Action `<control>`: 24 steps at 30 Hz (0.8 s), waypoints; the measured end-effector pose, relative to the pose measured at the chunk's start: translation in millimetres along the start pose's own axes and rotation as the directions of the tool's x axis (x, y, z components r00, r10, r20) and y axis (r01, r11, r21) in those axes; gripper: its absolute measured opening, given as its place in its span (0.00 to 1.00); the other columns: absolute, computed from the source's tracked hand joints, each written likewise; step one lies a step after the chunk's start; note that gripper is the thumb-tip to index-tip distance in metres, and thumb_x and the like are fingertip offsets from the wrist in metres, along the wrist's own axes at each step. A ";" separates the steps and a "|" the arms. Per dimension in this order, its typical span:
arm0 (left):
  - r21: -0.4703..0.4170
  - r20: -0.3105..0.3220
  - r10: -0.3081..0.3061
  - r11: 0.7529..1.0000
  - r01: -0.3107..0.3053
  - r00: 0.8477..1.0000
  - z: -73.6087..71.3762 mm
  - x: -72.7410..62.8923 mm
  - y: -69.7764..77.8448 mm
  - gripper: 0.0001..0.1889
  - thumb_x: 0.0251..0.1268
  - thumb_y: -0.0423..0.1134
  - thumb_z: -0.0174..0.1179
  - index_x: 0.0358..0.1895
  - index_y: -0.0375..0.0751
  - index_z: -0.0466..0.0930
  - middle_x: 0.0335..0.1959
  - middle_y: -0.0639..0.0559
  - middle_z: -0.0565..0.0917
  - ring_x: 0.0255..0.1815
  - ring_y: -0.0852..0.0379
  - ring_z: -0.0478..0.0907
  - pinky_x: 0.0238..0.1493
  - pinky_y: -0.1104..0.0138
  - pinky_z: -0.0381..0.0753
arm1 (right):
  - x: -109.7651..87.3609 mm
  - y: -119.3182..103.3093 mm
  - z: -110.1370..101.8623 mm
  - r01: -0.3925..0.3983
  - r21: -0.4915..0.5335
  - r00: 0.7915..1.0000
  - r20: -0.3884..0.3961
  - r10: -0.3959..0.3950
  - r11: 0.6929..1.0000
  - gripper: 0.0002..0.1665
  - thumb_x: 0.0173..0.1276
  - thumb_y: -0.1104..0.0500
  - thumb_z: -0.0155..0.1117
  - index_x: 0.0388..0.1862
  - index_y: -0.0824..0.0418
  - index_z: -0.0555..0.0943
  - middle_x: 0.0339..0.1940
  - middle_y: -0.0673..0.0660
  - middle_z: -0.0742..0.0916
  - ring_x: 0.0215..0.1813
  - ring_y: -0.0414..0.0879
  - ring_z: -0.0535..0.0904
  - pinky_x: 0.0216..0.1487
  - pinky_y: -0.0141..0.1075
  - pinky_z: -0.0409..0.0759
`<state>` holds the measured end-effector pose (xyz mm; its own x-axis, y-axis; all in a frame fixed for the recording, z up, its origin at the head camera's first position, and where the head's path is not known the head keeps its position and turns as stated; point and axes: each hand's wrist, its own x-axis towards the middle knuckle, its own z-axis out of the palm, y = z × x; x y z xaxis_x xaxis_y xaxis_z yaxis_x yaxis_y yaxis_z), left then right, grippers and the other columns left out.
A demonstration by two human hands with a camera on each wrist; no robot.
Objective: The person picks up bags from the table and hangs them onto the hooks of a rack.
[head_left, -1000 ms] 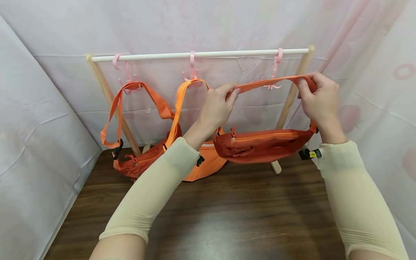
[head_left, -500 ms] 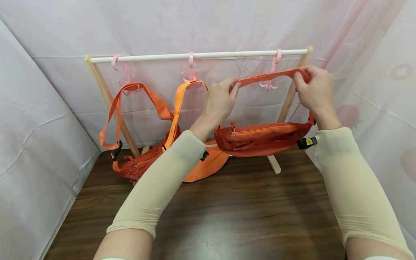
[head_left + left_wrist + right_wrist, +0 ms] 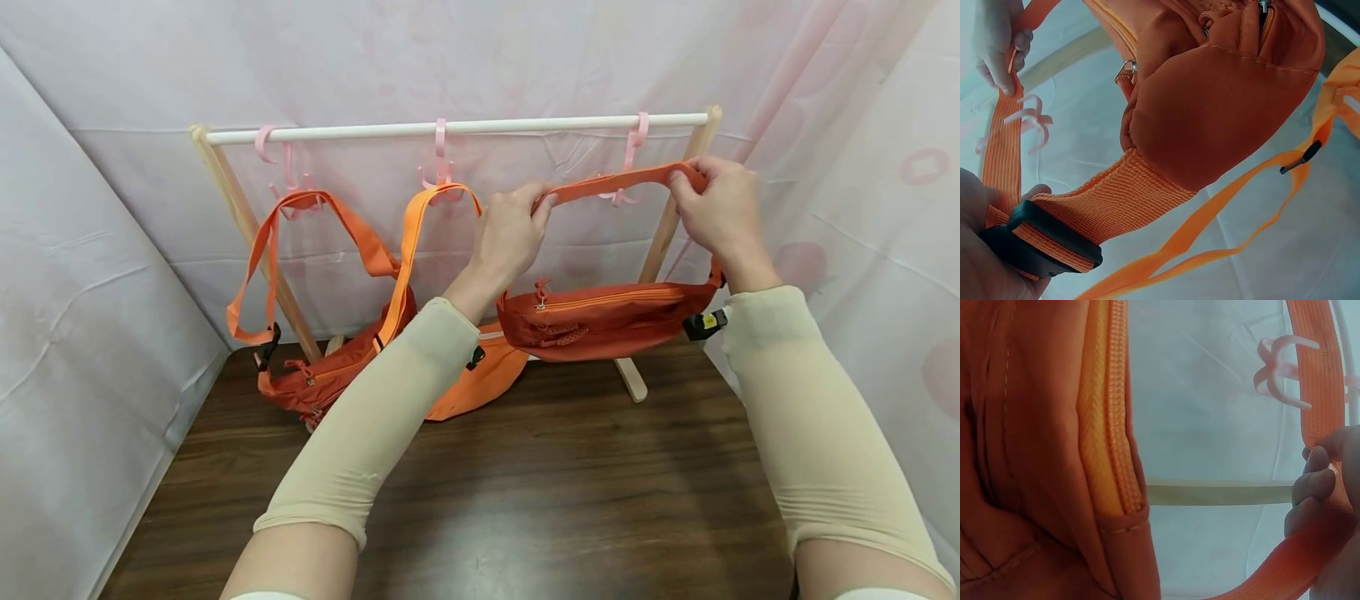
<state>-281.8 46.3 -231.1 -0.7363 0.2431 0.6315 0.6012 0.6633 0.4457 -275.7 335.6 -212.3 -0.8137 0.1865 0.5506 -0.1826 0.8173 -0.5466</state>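
Note:
A rust-red waist bag [image 3: 607,325] hangs by its orange strap [image 3: 618,181] from both hands. My left hand [image 3: 510,237] grips the strap's left part, beside a black buckle [image 3: 1054,237] seen in the left wrist view. My right hand [image 3: 722,208] pinches the strap's right part between thumb and curled fingers. The strap stretches between the hands in front of the right pink hook [image 3: 633,154], hiding part of its prongs. In the right wrist view the hook's prongs [image 3: 1285,372] show beside the strap; contact cannot be told.
A white rail [image 3: 525,126] on wooden legs stands on the brown table [image 3: 570,483]. Another rust-red bag [image 3: 337,375] hangs from the left pink hook [image 3: 288,158]. A bright orange bag [image 3: 480,379] hangs from the middle hook [image 3: 441,150], partly behind my left arm. Pale curtains [image 3: 120,208] surround the table.
The bag has risen a little and its strap now crosses lower on the right hook's prongs than half a second ago. My right hand has shifted left and slightly up; the left hand slightly right.

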 end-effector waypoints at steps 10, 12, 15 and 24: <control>0.019 0.005 -0.015 1.000 0.015 1.000 6.0 -1.6 -8.5 0.16 0.85 0.49 0.55 0.62 0.52 0.88 0.32 0.56 0.87 0.24 0.57 0.76 0.29 0.64 0.73 | -1.7 3.4 3.9 -0.011 -0.006 0.994 0.111 0.011 1.000 0.28 0.81 0.41 0.53 0.60 0.59 0.87 0.35 0.58 0.88 0.30 0.44 0.79 0.27 0.31 0.75; 0.017 0.007 -0.021 1.000 0.021 1.000 8.3 -2.4 -10.4 0.15 0.85 0.49 0.55 0.60 0.51 0.89 0.31 0.55 0.86 0.24 0.56 0.76 0.29 0.63 0.72 | -4.7 4.9 5.5 -0.015 -0.001 0.991 0.131 0.015 1.000 0.28 0.81 0.40 0.52 0.59 0.59 0.87 0.33 0.58 0.88 0.30 0.46 0.80 0.26 0.32 0.76; 0.007 0.015 -0.033 0.999 0.033 0.999 11.7 -4.1 -12.8 0.14 0.85 0.49 0.55 0.57 0.50 0.89 0.30 0.56 0.84 0.24 0.56 0.76 0.28 0.64 0.72 | -9.1 6.5 8.6 -0.029 0.021 0.987 0.159 0.025 0.999 0.28 0.81 0.39 0.52 0.59 0.58 0.86 0.31 0.58 0.88 0.28 0.47 0.81 0.25 0.34 0.77; -0.019 0.047 -0.062 0.998 0.063 0.997 23.3 -11.6 -19.2 0.14 0.86 0.49 0.55 0.55 0.49 0.88 0.32 0.59 0.86 0.25 0.59 0.78 0.30 0.65 0.74 | -24.5 8.4 21.1 -0.075 0.159 0.971 0.238 0.036 0.984 0.28 0.83 0.39 0.54 0.61 0.60 0.83 0.37 0.65 0.89 0.30 0.52 0.89 0.31 0.31 0.85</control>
<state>-292.0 47.3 -261.8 -0.7859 0.2349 0.5720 0.5596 0.6638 0.4962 -269.0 326.4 -243.7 -0.9276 0.0804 0.3648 -0.2064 0.7036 -0.6800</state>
